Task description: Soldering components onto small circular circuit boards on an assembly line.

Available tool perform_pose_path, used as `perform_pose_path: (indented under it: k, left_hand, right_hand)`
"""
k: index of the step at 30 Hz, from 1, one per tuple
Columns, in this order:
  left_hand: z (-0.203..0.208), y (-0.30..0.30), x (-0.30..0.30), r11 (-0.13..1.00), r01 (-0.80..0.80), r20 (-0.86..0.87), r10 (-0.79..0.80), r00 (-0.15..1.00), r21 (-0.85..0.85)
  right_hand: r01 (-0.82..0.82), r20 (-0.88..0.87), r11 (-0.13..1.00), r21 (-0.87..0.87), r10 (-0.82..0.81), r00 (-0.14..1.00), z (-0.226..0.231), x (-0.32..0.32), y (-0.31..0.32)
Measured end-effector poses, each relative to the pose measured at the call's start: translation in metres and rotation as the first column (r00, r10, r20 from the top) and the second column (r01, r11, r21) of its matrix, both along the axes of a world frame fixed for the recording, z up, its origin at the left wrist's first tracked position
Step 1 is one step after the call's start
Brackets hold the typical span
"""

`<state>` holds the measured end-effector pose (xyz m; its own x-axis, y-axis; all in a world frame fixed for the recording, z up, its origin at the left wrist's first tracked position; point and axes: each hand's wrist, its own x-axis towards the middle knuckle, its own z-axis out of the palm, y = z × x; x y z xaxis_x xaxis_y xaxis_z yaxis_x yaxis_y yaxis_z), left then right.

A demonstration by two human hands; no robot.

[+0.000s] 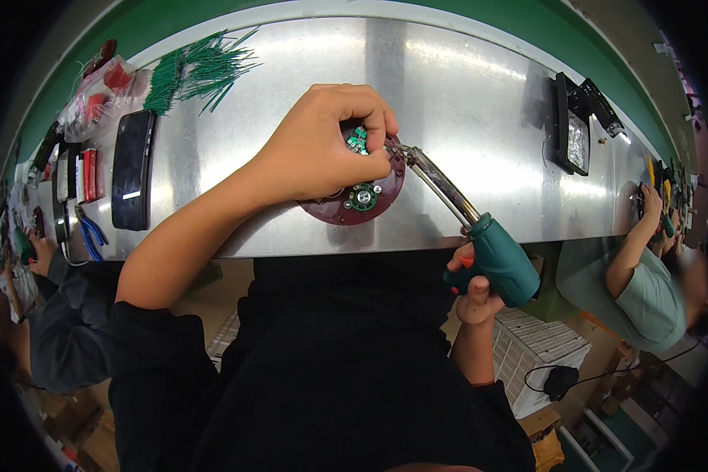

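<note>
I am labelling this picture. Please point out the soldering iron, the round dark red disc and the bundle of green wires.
soldering iron [497,258]: head view, teal handle.
round dark red disc [340,212]: head view, lower rim.
bundle of green wires [197,72]: head view, middle of the bundle.

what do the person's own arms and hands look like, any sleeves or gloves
Both hands are bare, with no gloves, rings or watch visible. The left hand and right hand come from forearms bare to about the elbow, where black sleeves of a dark top begin.

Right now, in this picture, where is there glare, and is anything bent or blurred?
Head view: broad white glare lies on the shiny steel worktable right of the left hand; the fisheye lens bows the table's far edge into an arc; corners are black; the co-worker at right looks soft; the teal-handled soldering iron stays sharp.
</note>
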<state>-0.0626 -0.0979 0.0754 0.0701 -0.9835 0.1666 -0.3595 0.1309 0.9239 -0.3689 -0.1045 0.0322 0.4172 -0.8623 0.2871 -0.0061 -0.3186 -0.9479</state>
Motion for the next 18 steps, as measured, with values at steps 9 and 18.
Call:
perform_pose_path:
  k: [9, 18]
  left_hand:
    - [0.0030, -0.0004, -0.0017, 0.999, -0.007, 0.020, 0.006, 1.000, 0.041]
    - [0.0040, -0.0005, -0.0030, 0.999, -0.010, -0.005, 0.010, 1.000, 0.041]
  right_hand:
    - [-0.008, -0.071, 1.000, -0.027, 0.006, 0.997, 0.0050, -0.0012, -0.0007]
    - [-0.008, -0.091, 1.000, -0.023, 0.006, 0.996, 0.0044, -0.0026, -0.0032]
